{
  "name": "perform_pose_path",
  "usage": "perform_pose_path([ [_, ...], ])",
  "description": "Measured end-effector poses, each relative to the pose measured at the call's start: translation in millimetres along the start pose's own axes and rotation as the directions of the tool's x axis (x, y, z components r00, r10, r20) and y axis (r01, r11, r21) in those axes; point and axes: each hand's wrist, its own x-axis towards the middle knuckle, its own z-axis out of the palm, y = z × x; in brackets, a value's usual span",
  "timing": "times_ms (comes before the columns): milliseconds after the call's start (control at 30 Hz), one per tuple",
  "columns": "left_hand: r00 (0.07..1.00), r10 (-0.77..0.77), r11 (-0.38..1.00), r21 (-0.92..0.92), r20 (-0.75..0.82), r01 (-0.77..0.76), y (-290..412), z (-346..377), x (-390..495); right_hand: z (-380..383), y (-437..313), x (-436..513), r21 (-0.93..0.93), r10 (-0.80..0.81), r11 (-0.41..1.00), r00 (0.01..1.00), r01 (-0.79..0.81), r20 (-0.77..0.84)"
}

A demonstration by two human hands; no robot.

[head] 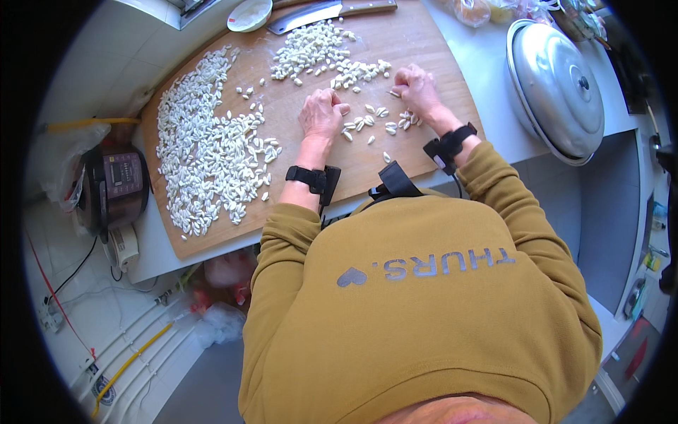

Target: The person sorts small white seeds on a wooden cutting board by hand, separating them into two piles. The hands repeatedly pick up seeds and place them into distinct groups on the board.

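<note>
On a large wooden board [249,212] lie many small white dough pieces. A wide spread of shaped, shell-like dough pieces [212,153] covers the board's left part. Uncut-looking dough nubs [312,47] form a pile near the far edge. My left hand [321,113] rests on the board just below that pile, fingers curled; what lies under them is hidden. My right hand [416,90] is at the pile's right, its fingertips bent down beside a small dough piece [394,94]. Between and below the hands several shaped pieces [360,123] are scattered.
A cleaver [310,17] and a small bowl [249,15] with white powder lie at the far edge. A large lidded metal pan [559,90] stands right of the board. A dark kitchen appliance [119,183] is at the left, plastic bags [471,11] at the back right.
</note>
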Motion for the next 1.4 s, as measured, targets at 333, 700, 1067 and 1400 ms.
perform_pose_path([
  [333, 0.957, 0.256, 0.946, -0.166, -0.134, -0.277, 11.6, 31.5, 9.9, 5.4, -6.0, 14.3, -0.042, -0.182, 0.983, 0.983, 0.181, -0.017],
  [700, 0.946, -0.07, 0.993, -0.067, 0.318, 0.096, 12.5, -4.9, -2.6, -3.8, -3.8, 19.0, -0.183, 0.036, 0.982, 0.999, -0.041, -0.035],
  [1067, 0.997, 0.055, 0.995, -0.086, -0.056, -0.059, 3.1, 11.7, 3.7, 13.2, 2.9, 33.7, -0.061, -0.125, 0.991, 0.984, 0.118, -0.131],
  [1400, 0.944, 0.253, 0.75, -0.573, -0.213, -0.33, 53.0, 29.5, 32.4, -30.7, -10.5, 23.0, 0.827, 0.009, 0.512, 0.964, -0.233, 0.266],
])
